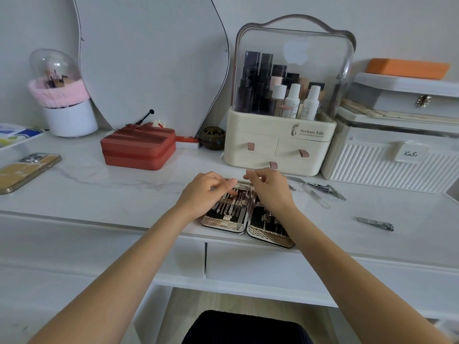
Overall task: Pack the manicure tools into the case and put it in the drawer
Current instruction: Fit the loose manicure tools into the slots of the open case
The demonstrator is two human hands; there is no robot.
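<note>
The manicure case [224, 223] lies open near the desk's front edge, with a woven metallic rim and a black lining. Several steel tools sit in its left half. My left hand [206, 192] is curled over that row, thumb and forefinger pinching a tool's upper end. My right hand [269, 188] hovers over the right half with curled fingers, fingertips at the case's top centre; what they hold is hidden. Loose on the desk to the right are a nail clipper [325, 189], a clear nail file [320, 199], a second clipper [376, 224] and a thin tool [296, 180]. The closed desk drawer [250, 263] is right below the case.
A cream cosmetics organiser [278, 150] with small drawers stands just behind the case. A white ribbed box [387, 165] is to its right, a red zip case [139, 150] at the left back, and a phone [24, 171] at the far left. A mirror leans on the wall.
</note>
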